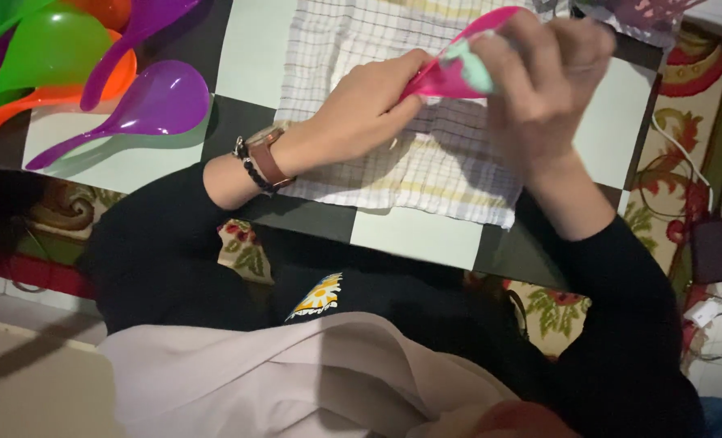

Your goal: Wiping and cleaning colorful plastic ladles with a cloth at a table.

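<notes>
Head view, looking down at both hands working above a checked dish towel (pixel 426 154) spread on the black-and-white chequered tabletop (pixel 255 49). Between them sits a pink plastic rice spoon (pixel 450 73), held just above the towel, near the top middle of the picture. Its long axis runs on a slant: the lower end sits in the left hand (pixel 361 113), the upper end climbs up and to the right toward the far edge of the tabletop. Left grip is pressed together, fingers and thumb pinching the spoon's lower end. The right hand (pixel 539 73) has its grip curled over the spoon's middle, pressing a small pale green cloth or sponge (pixel 470 65) against the pink surface; which of the two it is I cannot tell. A brown-strapped watch (pixel 265 154) and dark beaded bracelet ride the left wrist. Well apart, at top left, lie more rice spoons: a purple one (pixel 146 105), a green one (pixel 53 49) and an orange one (pixel 20 109), handles overlapping.
</notes>
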